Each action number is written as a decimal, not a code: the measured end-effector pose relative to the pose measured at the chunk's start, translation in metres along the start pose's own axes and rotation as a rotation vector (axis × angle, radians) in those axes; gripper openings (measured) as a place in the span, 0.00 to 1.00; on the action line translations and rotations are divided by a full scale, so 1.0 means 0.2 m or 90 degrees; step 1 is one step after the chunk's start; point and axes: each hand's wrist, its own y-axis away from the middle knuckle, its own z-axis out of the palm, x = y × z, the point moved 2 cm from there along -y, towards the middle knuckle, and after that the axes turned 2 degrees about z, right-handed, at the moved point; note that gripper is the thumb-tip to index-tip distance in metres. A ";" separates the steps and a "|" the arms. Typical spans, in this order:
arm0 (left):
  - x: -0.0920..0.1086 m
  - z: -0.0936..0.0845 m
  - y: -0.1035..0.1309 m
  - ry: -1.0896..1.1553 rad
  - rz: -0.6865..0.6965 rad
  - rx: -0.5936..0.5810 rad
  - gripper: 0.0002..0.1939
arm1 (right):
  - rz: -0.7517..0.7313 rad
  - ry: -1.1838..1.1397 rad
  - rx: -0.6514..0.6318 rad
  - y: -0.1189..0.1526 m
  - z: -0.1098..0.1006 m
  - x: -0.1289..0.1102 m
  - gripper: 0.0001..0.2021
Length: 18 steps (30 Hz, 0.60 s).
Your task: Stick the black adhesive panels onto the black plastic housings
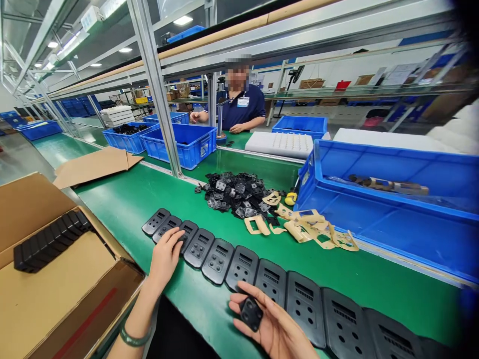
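Lower center, the right hand (pixel 275 324) cups a small black rubbery four-button pad (pixel 251 313); the left hand's (pixel 165 259) fingertips press down on a matte black rounded-rectangular panel (pixel 188 234) in a row across the smooth green desk (pixel 123 204).

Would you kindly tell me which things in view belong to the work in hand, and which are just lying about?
Likely in the work:
row of black panels, one under the left hand
small black pad in the right hand
pile of similar pads

Seemingly just lying about:
tan scraps
small yellow object
flat cardboard
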 end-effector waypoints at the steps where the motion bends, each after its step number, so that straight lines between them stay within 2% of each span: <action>1: 0.07 0.00 0.02 0.029 0.002 -0.011 0.14 | 0.004 -0.014 -0.012 0.00 0.00 0.00 0.23; 3: 0.23 0.00 0.06 0.137 0.003 -0.074 0.12 | 0.005 -0.033 -0.030 0.00 -0.01 0.00 0.23; 5: 0.39 0.02 0.11 0.248 0.007 -0.168 0.11 | 0.002 -0.042 -0.040 -0.01 -0.01 0.02 0.23; 7: 0.52 0.05 0.15 0.319 0.022 -0.260 0.18 | -0.006 -0.050 -0.042 -0.01 -0.02 0.03 0.23; 9: 0.61 0.08 0.18 0.337 0.049 -0.318 0.23 | -0.015 -0.055 -0.040 -0.02 -0.02 0.03 0.23; 11: 0.65 0.10 0.20 0.323 0.088 -0.313 0.19 | -0.017 -0.056 -0.037 -0.02 -0.01 0.03 0.23; 14: 0.66 0.11 0.22 0.330 0.136 -0.235 0.07 | -0.008 -0.055 -0.036 -0.02 -0.01 0.03 0.23; 16: 0.63 0.10 0.20 0.364 0.135 -0.203 0.05 | 0.002 -0.059 -0.039 -0.03 -0.01 0.02 0.24; 18: 0.54 0.06 0.14 0.343 0.079 -0.162 0.03 | 0.020 -0.058 -0.036 -0.03 -0.02 0.01 0.25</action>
